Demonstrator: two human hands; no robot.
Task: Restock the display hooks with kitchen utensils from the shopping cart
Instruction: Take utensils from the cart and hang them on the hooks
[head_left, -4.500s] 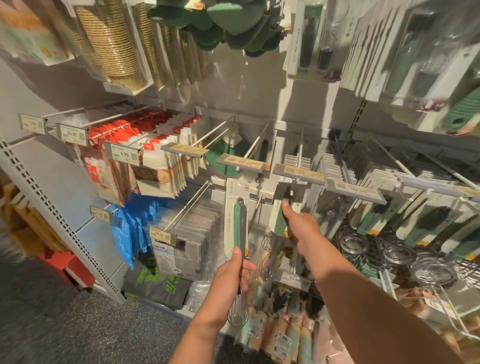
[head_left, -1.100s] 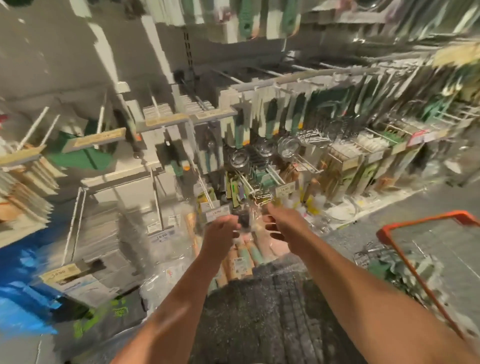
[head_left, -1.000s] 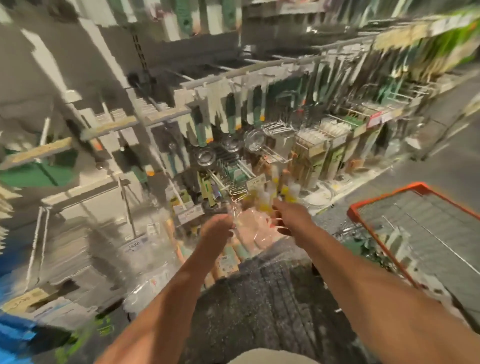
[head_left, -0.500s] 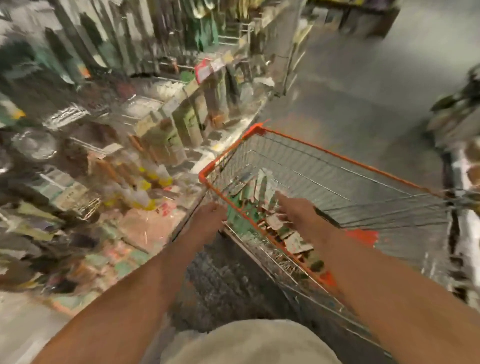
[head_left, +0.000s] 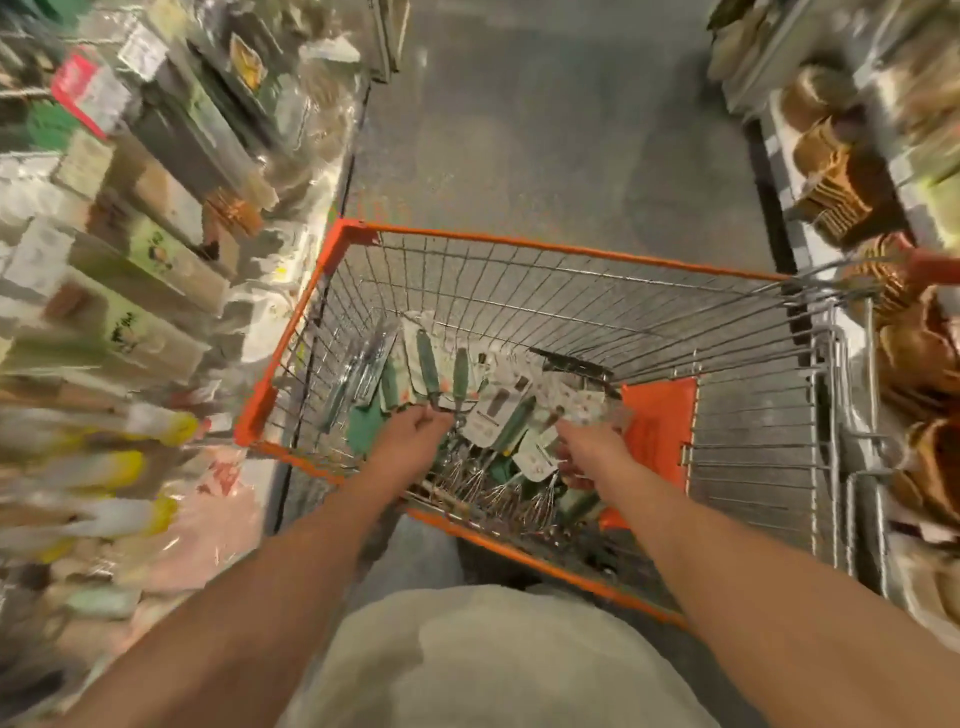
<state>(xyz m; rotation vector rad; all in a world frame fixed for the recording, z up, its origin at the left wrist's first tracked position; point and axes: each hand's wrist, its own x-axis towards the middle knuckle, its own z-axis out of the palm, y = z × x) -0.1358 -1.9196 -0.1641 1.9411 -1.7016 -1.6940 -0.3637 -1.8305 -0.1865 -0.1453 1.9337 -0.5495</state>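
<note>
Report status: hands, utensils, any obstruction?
Left hand grips green-handled utensils in cart. Right hand pinches carded packs. Nothing blocking.

Both hands in orange cart (head_left: 519, 244): left hand (head_left: 415, 434) grips green-handled utensils (head_left: 441, 371); right hand (head_left: 592, 452) on carded packs (head_left: 540, 457).

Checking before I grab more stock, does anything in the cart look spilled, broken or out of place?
Nothing looks damaged. The packaged utensils lie in a loose heap at odd angles in the shopping cart, whisks tangled underneath. Both hands, left hand and right hand, are in the pile.
</note>
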